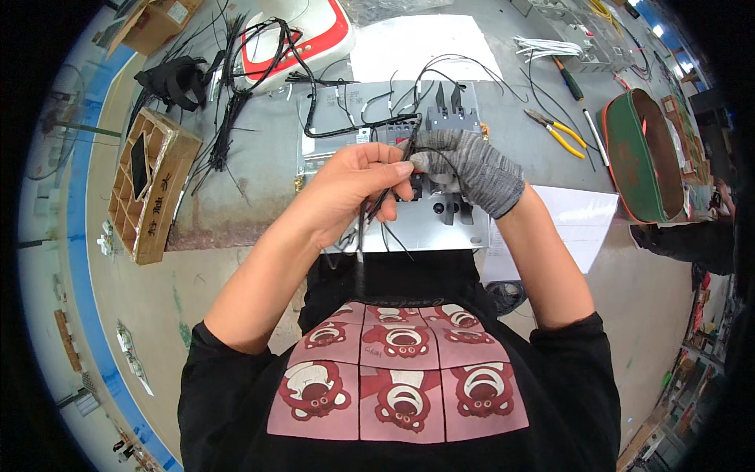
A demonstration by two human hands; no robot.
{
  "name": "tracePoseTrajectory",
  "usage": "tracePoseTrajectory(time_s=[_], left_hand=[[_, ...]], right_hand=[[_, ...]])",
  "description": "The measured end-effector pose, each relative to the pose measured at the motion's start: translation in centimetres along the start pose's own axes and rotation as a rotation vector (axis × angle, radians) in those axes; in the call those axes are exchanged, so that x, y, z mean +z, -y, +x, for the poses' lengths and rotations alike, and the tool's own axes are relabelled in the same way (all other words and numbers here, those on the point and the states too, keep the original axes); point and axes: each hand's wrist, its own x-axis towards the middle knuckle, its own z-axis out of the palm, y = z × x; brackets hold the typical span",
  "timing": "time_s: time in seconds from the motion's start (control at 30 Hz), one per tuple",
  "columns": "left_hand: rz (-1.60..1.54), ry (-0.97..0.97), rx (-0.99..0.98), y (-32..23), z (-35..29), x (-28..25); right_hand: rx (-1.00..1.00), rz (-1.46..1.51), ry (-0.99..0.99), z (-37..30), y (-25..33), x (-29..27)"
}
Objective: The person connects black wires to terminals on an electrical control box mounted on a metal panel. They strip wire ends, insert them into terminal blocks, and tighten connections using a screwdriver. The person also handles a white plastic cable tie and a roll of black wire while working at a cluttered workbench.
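Although the fingertips of both hands nearly meet, a bundle of black wires [410,143] can be made out between them, above a metal plate [314,161] on the worktop [267,175]. The bundle's long axis runs from the far part of the plate toward the black shirt [236,393], slanting leftward on the near side; its loose ends hang below the left hand [368,182], over the plate's near part.

The left hand, bare, stands to the left of the bundle, thumb and fingers pinched together on it. The right hand [456,160], in a grey glove [484,171], stands to the right, its fingers closed on the same wires; the exact contact of its fingertips is partly hidden. Neither hand is clearly nearer the upper length, which lies between the two; the lower ends are nearer the left hand. One thin wire arcs across the glove.

Beyond the hands, a thick black cable [311,102] bends along the plate's far left part, and a grey block [452,119] stands just past the right hand. Yellow-handled pliers [549,123] lie well to the right, near a green bag [621,161]. A wooden tray [167,185] sits well to the left.
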Motion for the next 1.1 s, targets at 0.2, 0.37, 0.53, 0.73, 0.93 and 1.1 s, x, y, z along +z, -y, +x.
tracePoseTrajectory(time_s=[0.2,0.37,0.53,0.73,0.93,1.1], left_hand=[[0.373,-0.085,0.173,1.0,0.7,-0.2],[0.91,-0.272,0.473,1.8,0.4,0.8],[0.485,-0.28,0.32,1.4,0.1,1.9],[0.98,-0.517,0.493,2.0,0.0,3.4],[0.732,-0.519,0.655,2.9,1.9,2.8],[0.623,-0.424,0.538,1.6,0.0,2.6]], right_hand=[[-0.082,-0.037,-0.039,0.3,-0.1,-0.2],[-0.323,-0.779,-0.152,-0.9,2.8,-1.4],[-0.458,-1.285,-0.16,-1.9,10.2,-1.0],[-0.942,-1.668,-0.188,0.5,12.6,6.5],[-0.855,-1.419,0.236,-4.3,9.4,11.1],[-0.886,-0.918,0.262,-8.2,4.2,6.9]])
